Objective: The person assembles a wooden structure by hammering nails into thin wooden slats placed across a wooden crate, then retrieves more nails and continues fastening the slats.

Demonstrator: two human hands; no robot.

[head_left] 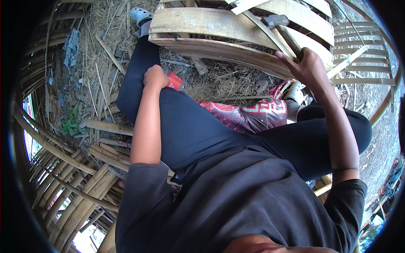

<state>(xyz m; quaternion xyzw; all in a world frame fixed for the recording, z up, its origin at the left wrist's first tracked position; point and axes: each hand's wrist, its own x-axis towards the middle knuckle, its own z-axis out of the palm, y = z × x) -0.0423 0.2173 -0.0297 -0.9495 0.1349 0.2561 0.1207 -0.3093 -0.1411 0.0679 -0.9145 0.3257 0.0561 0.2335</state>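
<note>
My left hand point(155, 77) is closed round a clear plastic bottle point(174, 81) with a red label, resting by my left thigh. The bottle's far end points right, over the straw; its near end is hidden in my fist. At the upper right, my right hand point(311, 67) grips a hammer by its wooden handle point(289, 41), with one digit stretched out to the left. The hammer's dark metal head point(275, 21) lies over the pale wooden slats point(211, 22) of a slatted frame in front of me. A narrow strip of wood point(265, 31) runs slantwise beside the handle.
Straw and scraps point(211, 80) cover the ground between my legs. A red and black printed cloth point(249, 113) lies under my leg. Another slatted panel point(363, 59) stands at the right. Bamboo poles point(109, 126) and split bamboo pieces point(80, 202) lie along the left.
</note>
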